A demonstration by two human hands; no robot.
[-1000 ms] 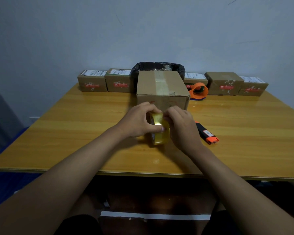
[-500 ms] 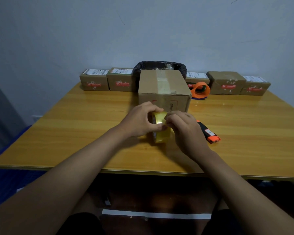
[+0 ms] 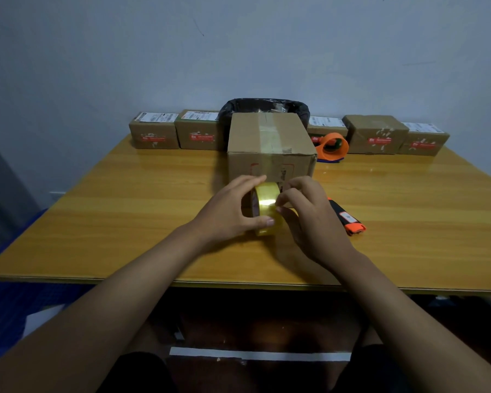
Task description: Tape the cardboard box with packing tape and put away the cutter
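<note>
On yellow wooden counter (image 3: 125, 222): one yellow packing tape roll (image 3: 267, 208), left hand (image 3: 230, 211) grip clasping it, right hand (image 3: 309, 219) grip pinching its surface; one large taped cardboard box (image 3: 270, 146); one orange-black cutter (image 3: 349, 219); five small brown parcels (image 3: 153, 131).

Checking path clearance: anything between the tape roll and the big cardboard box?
Nothing visible. The tape roll, held by the left hand and right hand, sits directly in front of the cardboard box; the cutter lies off right.
</note>
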